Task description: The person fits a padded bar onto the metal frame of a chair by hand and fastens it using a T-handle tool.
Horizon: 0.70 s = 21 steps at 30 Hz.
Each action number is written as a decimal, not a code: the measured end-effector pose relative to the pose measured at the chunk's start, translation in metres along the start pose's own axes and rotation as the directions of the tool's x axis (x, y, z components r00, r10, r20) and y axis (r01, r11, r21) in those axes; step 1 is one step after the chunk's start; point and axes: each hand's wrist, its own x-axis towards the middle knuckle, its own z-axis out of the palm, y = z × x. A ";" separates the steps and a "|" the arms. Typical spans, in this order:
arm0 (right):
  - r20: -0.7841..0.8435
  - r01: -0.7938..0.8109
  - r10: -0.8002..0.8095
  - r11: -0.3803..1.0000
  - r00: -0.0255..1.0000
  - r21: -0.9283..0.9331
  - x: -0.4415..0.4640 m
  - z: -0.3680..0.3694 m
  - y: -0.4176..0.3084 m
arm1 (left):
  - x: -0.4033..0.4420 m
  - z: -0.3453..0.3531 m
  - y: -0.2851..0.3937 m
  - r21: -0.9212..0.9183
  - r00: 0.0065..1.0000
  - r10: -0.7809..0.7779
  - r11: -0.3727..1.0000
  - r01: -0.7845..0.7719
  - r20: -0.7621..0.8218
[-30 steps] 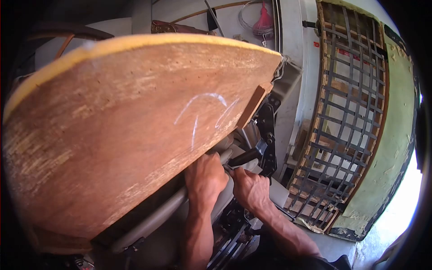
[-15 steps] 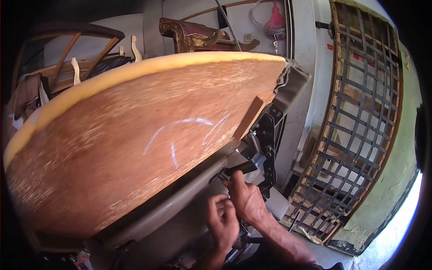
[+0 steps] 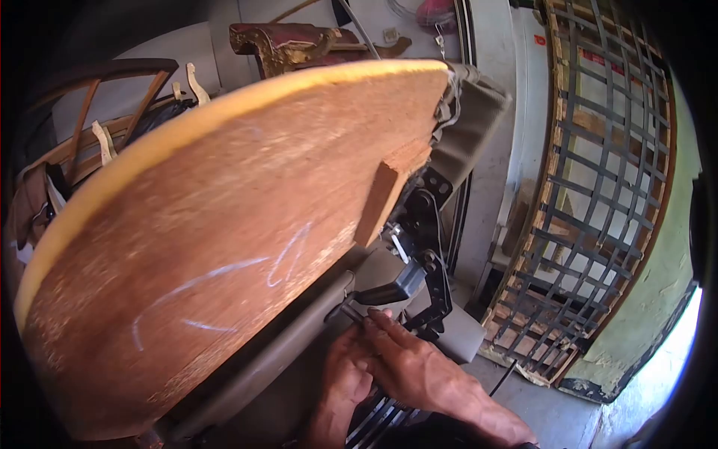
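My left hand (image 3: 348, 370) and my right hand (image 3: 419, 367) meet at the lower middle of the head view. The fingers of both are closed together around the end of a thin dark metal piece (image 3: 351, 310); what exactly they grip is hidden between them. Just above my fingertips sits a black angular part (image 3: 393, 288), beside a black metal hinge bracket (image 3: 437, 292) with holes. A large plywood panel (image 3: 224, 224) with chalk-like marks and yellow foam along its edge fills the left. Below it runs a grey-brown upholstered edge (image 3: 262, 359).
A wooden block (image 3: 385, 194) is fixed to the panel near the bracket. On the right leans a frame with woven black webbing (image 3: 598, 187) and green upholstery (image 3: 643, 322). Behind are a carved red furniture piece (image 3: 292, 49) and a wooden frame (image 3: 82, 127).
The view has shifted, and the panel appears turned and lower at its near end. My right hand has opened from its upright pinch and now lies over my left, the two pressed together.
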 end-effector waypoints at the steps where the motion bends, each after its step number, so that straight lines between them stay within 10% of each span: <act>1: 0.002 -0.016 0.016 1.000 1.000 0.010 -0.004 -0.008 -0.005 | -0.002 0.004 0.003 -0.043 0.999 -0.035 0.998 0.035 0.002; 3: -0.116 0.100 -0.126 0.973 0.985 -0.209 -0.012 -0.032 -0.011 | -0.003 0.003 0.002 -0.001 1.000 -0.007 1.000 0.007 -0.019; 7: -0.296 -0.236 0.134 0.909 0.946 -0.342 -0.105 -0.110 -0.009 | -0.002 0.017 -0.005 -0.062 0.998 0.036 0.997 -0.039 -0.052; 13: -0.542 -0.550 0.493 0.832 0.681 0.066 -0.196 -0.047 0.020 | 0.002 0.016 -0.011 0.043 0.976 0.109 0.994 -0.103 -0.188; 17: -0.512 -0.332 0.111 0.870 0.852 -0.364 -0.191 -0.011 0.020 | 0.003 0.024 -0.007 0.045 0.978 0.098 0.995 -0.091 -0.183; 19: -0.541 -0.393 0.245 0.903 0.805 -0.175 -0.204 0.011 0.032 | 0.002 0.013 -0.005 0.058 0.988 0.075 0.996 -0.067 -0.134; 21: -0.227 -0.473 0.804 0.523 0.549 0.709 -0.207 0.017 0.044 | -0.004 0.012 -0.003 0.064 0.995 0.048 0.997 -0.043 -0.090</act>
